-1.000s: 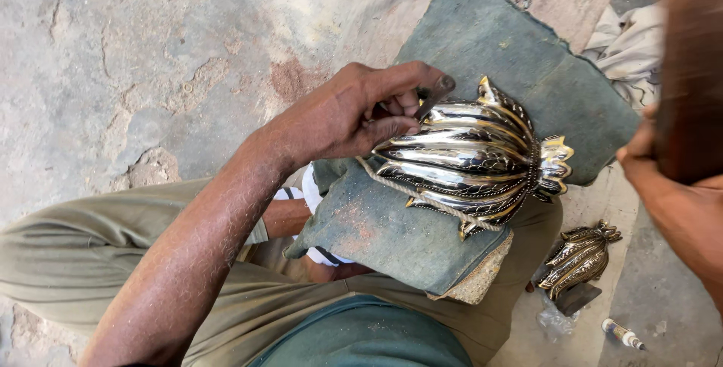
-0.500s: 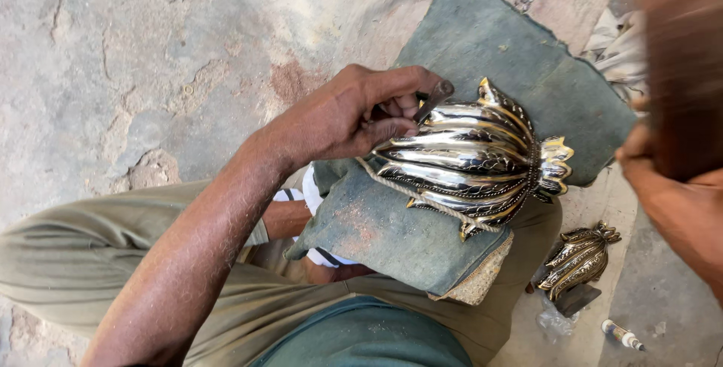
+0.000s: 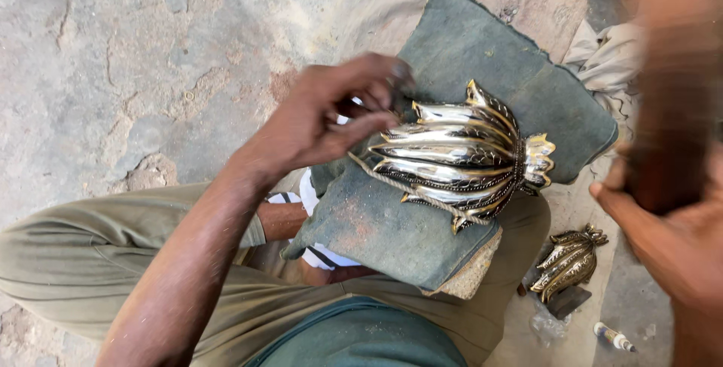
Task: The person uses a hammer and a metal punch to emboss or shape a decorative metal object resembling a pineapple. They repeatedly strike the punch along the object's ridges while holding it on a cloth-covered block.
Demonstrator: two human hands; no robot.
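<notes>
Centrally, one large ribbed metal ornament (image 3: 463,157), shaped like a cluster of pointed leaves in polished silver and brass tones, is laid on its side on a dark green cloth pad (image 3: 482,58); its pointed tips are turned to the left and its small flared crown to the right. The pad is spread over one pale block (image 3: 468,275), whose corner shows at the near edge, and the whole is carried on the lap of a seated person in olive trousers (image 3: 83,254). The left hand (image 3: 331,114) is seen just left of the ornament, its fingers curled in loosely and narrowly, the fingertips touching or nearly touching the ornament's left tips; whether anything is pinched between them cannot be told. The right hand (image 3: 670,239) is seen at the right edge, closed around one dark upright object (image 3: 670,96) that is too blurred to be identified. A second, smaller ornament (image 3: 568,261) of the same leafy shape is set on the ground to the near right, well apart from the first. Just beyond it, nearer still, one small white tube (image 3: 614,337) is lying on the ground. Two ornaments are counted in all, and two hands. Rough, pitted stone floor (image 3: 113,58) fills the far left.
</notes>
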